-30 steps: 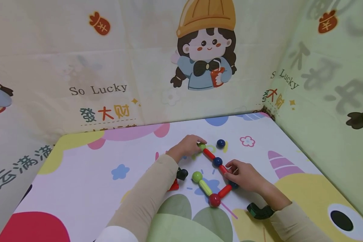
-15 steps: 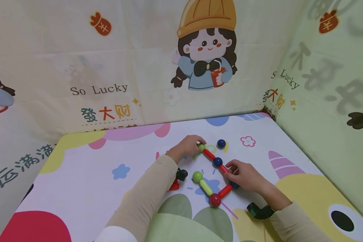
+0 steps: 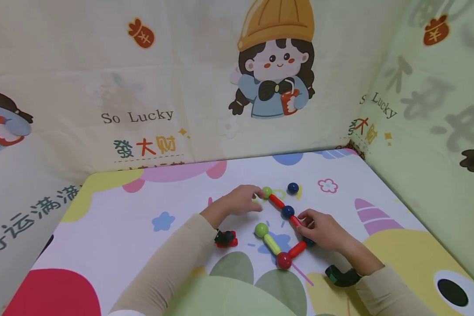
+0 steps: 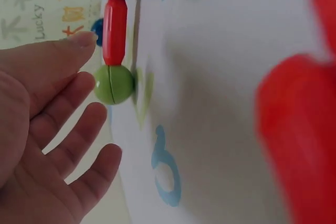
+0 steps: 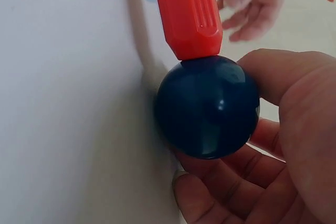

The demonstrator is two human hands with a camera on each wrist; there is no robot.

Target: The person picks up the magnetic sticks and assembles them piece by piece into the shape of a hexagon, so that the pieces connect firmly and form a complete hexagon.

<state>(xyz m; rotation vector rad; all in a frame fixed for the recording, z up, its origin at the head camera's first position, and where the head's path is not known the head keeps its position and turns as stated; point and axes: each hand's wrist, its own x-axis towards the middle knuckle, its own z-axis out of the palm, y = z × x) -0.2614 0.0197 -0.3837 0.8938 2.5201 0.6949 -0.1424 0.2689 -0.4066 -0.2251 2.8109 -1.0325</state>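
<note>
In front of me a brightly patterned table [image 3: 122, 245] carries a bent chain [image 3: 298, 250] of balls and rods. The right hand [image 3: 327, 230] curls in, pinching a red rod [image 3: 296, 221] between a middle navy ball [image 3: 288, 211] and a corner navy ball [image 5: 207, 107]. The left hand [image 3: 242, 199] is loosely spread, holding nothing, just beside the chain's far green ball [image 3: 266, 192]. Beyond sits a loose navy ball [image 3: 293, 188].

Cartoon-printed walls [image 3: 201, 79] and tabletop [image 3: 126, 224] suggest a play area.
</note>
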